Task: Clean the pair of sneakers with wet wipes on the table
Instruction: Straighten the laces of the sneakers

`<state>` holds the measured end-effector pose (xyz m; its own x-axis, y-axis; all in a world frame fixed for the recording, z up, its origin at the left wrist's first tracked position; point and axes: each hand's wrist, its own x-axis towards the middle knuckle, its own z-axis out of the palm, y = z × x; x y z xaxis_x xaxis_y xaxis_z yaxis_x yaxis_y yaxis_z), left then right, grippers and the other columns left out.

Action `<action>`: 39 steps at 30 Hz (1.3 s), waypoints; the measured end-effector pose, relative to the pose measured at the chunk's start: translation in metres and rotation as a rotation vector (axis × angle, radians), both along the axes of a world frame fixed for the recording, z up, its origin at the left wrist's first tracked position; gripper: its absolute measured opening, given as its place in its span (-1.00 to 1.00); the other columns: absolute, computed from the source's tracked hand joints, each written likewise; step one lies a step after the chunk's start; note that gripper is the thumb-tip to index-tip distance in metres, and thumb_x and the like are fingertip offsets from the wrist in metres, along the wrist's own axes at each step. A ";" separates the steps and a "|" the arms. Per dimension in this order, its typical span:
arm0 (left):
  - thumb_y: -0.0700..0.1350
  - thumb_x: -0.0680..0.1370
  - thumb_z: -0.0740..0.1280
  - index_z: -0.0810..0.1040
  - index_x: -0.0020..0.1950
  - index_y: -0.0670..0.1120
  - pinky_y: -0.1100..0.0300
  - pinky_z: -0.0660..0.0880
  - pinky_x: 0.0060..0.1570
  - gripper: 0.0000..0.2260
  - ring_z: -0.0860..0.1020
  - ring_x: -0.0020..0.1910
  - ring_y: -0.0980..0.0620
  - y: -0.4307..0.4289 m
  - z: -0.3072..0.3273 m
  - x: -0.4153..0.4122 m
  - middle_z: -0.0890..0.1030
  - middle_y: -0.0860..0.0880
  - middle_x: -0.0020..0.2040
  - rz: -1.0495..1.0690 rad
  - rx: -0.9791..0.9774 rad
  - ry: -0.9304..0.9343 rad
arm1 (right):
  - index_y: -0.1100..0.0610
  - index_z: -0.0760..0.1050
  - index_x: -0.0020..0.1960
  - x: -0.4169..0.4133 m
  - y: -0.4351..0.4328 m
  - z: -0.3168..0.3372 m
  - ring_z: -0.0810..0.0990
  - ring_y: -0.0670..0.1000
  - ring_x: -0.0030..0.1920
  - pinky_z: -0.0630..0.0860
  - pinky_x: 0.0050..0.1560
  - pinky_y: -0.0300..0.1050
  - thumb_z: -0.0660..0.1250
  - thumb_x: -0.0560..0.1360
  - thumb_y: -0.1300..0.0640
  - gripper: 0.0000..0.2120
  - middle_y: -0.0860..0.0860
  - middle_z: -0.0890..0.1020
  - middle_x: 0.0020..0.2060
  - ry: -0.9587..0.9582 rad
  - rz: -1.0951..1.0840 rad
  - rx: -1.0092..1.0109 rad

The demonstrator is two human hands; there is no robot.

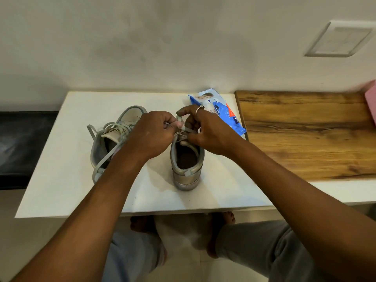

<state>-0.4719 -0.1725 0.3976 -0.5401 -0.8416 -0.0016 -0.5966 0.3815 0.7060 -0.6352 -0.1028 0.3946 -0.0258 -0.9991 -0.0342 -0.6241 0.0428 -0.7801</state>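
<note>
Two grey sneakers stand on the white table (61, 159). The right sneaker (186, 169) has its heel toward me; its front is hidden under both hands. My left hand (152, 135) pinches one of its grey laces (181, 132), and my right hand (205, 131), with a ring on one finger, pinches the lace from the other side. The left sneaker (114, 137) leans a little to the left, its laces loose and spilling over the side; my left forearm crosses its heel. A blue pack of wet wipes (225, 112) lies flat behind my right hand.
A wooden board (305, 135) adjoins the table on the right, with a pink thing (371, 102) at its far end. A wall stands close behind the table. A dark surface (22, 143) lies to the left. My knees and bare feet are below the table's front edge.
</note>
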 end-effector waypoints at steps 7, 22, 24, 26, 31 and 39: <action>0.07 0.52 0.36 0.61 -0.18 0.05 0.24 0.38 -0.33 -0.85 0.46 -0.39 0.16 0.003 0.003 0.000 0.48 0.14 -0.47 -0.068 0.002 -0.014 | 0.28 0.56 -0.17 0.006 -0.004 -0.008 0.51 0.12 -0.17 0.49 -0.23 -0.03 0.25 0.49 0.22 -0.84 0.13 0.54 -0.13 0.371 -0.002 -0.163; 0.09 0.54 0.32 0.60 -0.18 -0.01 0.25 0.27 -0.40 -0.79 0.41 -0.43 0.14 0.002 0.002 -0.001 0.43 0.13 -0.47 0.033 -0.031 0.068 | 0.03 0.64 0.11 0.000 -0.004 -0.005 0.53 -0.19 -0.10 0.40 -0.11 -0.44 0.39 0.53 0.04 -0.82 -0.12 0.63 -0.13 0.091 -0.093 -0.317; 0.09 0.53 0.33 0.63 -0.14 -0.02 0.24 0.32 -0.37 -0.78 0.45 -0.41 0.17 0.003 0.003 -0.001 0.48 0.13 -0.45 0.048 -0.014 0.084 | 0.08 0.66 0.05 0.002 -0.002 -0.004 0.61 -0.19 -0.09 0.50 -0.06 -0.35 0.34 0.57 0.09 -0.85 -0.14 0.67 -0.14 -0.073 -0.177 -0.273; 0.08 0.52 0.35 0.67 -0.08 -0.02 0.21 0.46 -0.25 -0.79 0.55 -0.28 0.16 0.002 0.002 -0.001 0.60 0.11 -0.33 0.065 -0.001 0.109 | 0.13 0.65 -0.01 0.000 -0.002 -0.002 0.66 -0.15 -0.13 0.57 -0.07 -0.26 0.27 0.61 0.07 -0.79 -0.10 0.70 -0.18 -0.184 -0.312 -0.171; 0.09 0.53 0.34 0.67 -0.14 -0.03 0.20 0.42 -0.21 -0.77 0.58 -0.19 0.03 -0.001 -0.010 0.007 0.65 -0.01 -0.23 0.111 0.063 -0.060 | 0.19 0.63 -0.12 -0.016 0.007 -0.009 0.61 -0.07 -0.38 0.48 -0.38 -0.25 0.28 0.59 0.02 -0.72 0.04 0.68 -0.32 -0.329 -0.643 0.121; 0.10 0.54 0.31 0.68 -0.06 0.01 0.23 0.37 -0.20 -0.78 0.57 -0.11 0.04 -0.003 -0.023 0.012 0.65 0.01 -0.10 0.101 0.068 -0.255 | 0.19 0.57 -0.22 -0.021 0.022 -0.030 0.46 -0.01 -0.42 0.36 -0.42 -0.17 0.37 0.50 -0.08 -0.67 0.06 0.59 -0.36 -0.187 -0.614 0.448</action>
<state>-0.4598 -0.1752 0.3747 -0.4280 -0.8847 -0.1848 -0.7912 0.2679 0.5498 -0.6558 -0.0803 0.3642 -0.5238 -0.6976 -0.4889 -0.2465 0.6735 -0.6969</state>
